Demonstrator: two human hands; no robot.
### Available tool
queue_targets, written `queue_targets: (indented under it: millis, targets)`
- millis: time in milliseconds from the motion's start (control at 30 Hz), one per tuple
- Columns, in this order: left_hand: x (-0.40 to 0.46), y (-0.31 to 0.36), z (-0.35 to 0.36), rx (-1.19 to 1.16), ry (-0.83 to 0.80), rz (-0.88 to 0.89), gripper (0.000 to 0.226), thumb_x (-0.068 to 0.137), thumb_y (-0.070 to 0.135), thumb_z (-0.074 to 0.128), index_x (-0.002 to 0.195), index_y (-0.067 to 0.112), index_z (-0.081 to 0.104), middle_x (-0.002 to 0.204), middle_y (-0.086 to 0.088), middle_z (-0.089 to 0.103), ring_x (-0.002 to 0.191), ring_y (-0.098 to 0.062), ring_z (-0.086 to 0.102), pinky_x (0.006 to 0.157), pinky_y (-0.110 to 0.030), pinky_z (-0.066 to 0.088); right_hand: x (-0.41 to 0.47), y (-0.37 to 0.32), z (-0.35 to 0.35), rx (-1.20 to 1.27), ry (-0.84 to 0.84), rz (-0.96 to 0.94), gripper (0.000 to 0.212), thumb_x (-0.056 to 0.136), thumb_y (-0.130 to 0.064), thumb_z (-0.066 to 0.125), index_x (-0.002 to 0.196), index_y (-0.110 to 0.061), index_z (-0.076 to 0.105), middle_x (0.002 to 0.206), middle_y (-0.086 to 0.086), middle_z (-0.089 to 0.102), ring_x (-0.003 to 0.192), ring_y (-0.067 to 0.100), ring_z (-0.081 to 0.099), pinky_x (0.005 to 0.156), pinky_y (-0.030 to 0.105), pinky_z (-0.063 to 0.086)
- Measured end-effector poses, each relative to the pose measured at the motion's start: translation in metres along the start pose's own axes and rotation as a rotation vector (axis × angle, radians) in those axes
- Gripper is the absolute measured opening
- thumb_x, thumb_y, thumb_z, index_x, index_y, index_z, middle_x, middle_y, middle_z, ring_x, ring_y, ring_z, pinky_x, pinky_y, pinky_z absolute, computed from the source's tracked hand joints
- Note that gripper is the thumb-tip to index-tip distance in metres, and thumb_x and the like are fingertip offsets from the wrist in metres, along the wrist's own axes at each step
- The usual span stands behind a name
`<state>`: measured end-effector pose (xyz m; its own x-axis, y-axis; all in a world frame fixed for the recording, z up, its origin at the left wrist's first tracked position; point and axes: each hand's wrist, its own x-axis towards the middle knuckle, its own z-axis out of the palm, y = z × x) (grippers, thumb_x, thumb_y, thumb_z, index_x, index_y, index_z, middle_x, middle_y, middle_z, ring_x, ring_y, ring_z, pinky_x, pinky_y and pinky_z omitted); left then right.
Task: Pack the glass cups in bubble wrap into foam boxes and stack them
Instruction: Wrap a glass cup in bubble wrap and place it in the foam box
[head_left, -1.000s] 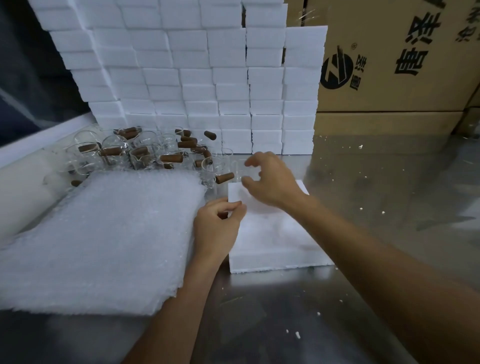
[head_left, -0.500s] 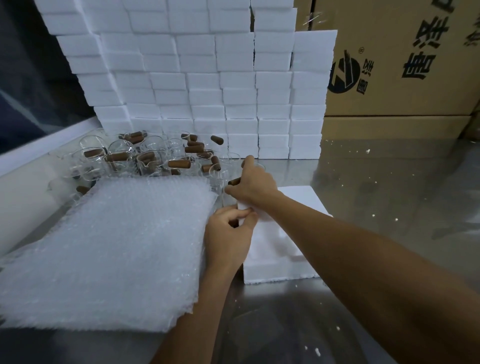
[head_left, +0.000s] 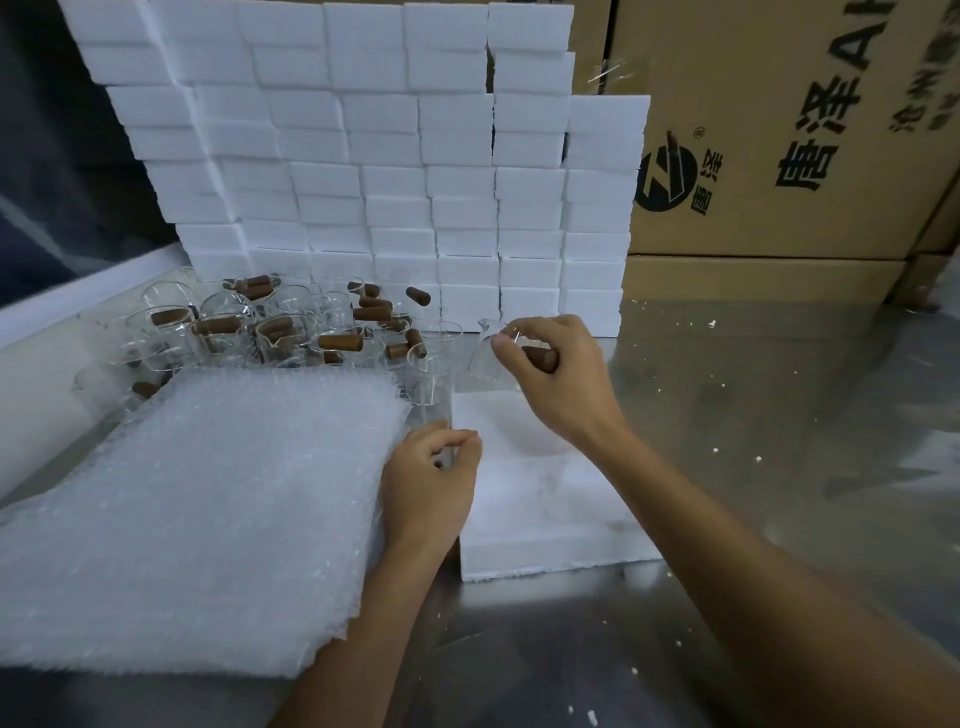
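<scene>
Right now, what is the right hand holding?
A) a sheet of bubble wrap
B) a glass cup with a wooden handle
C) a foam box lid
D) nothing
B: the right hand has its fingers curled round a glass cup with a brown wooden handle, held above the foam box.

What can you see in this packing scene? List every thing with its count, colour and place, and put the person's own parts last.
foam boxes: many, white, stacked in a wall at the back
glass cups: many, clear with brown handles, clustered in front of the wall
held cup: one, clear with a brown handle, above the foam piece
bubble wrap: one pile, clear white, front left
foam piece: one, white, flat at centre
cardboard cartons: several, brown with black print, back right
table: one, shiny metal, flecked with foam crumbs
left hand: fingers curled at the bubble wrap's edge
right hand: grips the held cup
</scene>
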<state>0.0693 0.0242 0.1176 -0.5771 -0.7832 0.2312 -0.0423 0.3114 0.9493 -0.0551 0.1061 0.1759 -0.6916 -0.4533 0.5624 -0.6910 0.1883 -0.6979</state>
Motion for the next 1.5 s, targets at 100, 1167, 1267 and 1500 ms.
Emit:
queue_targets:
  millis: [100,1167,1267,1500]
  targets:
    - [-0.004,0.011,0.000,0.053,0.065,0.100,0.018,0.091,0.016,0.068,0.080,0.030,0.069,0.105,0.026,0.060,0.097,0.010,0.059,0.078,-0.007,0.048,-0.008,-0.007,-0.024,0.228,0.024,0.051,0.014,0.091,-0.038,0.069,0.091,-0.024,0.073,0.063,-0.006,0.057,0.063,0.007,0.050,0.066,0.035,0.050]
    - [0.003,0.133,-0.072,0.558,-0.323,0.195,0.085,0.072,0.035,0.085,0.146,0.035,0.043,0.094,0.020,0.070,0.085,-0.007,0.065,0.091,-0.040,0.052,-0.029,-0.078,-0.097,-0.202,-0.347,-0.234,0.054,0.075,-0.037,0.081,0.115,-0.048,0.047,0.120,-0.019,0.060,0.096,0.001,0.062,0.089,0.037,0.057]
    - [0.017,0.126,-0.097,0.561,-0.218,0.097,0.061,0.070,0.043,0.084,0.126,0.035,0.060,0.082,0.014,0.074,0.079,-0.007,0.066,0.085,-0.035,0.050,-0.030,-0.078,-0.096,-0.210,-0.310,-0.227,0.052,0.075,-0.033,0.081,0.113,-0.045,0.047,0.114,-0.018,0.060,0.097,0.001,0.061,0.089,0.037,0.055]
    - [0.041,0.089,-0.116,0.694,0.079,-0.142,0.032,0.076,0.049,0.080,0.084,0.023,0.065,0.119,-0.009,0.068,0.105,-0.034,0.062,0.092,-0.042,0.049,-0.029,-0.068,-0.088,-0.220,-0.300,-0.227,0.053,0.075,-0.029,0.080,0.114,-0.043,0.046,0.104,-0.023,0.057,0.099,0.004,0.060,0.085,0.039,0.055]
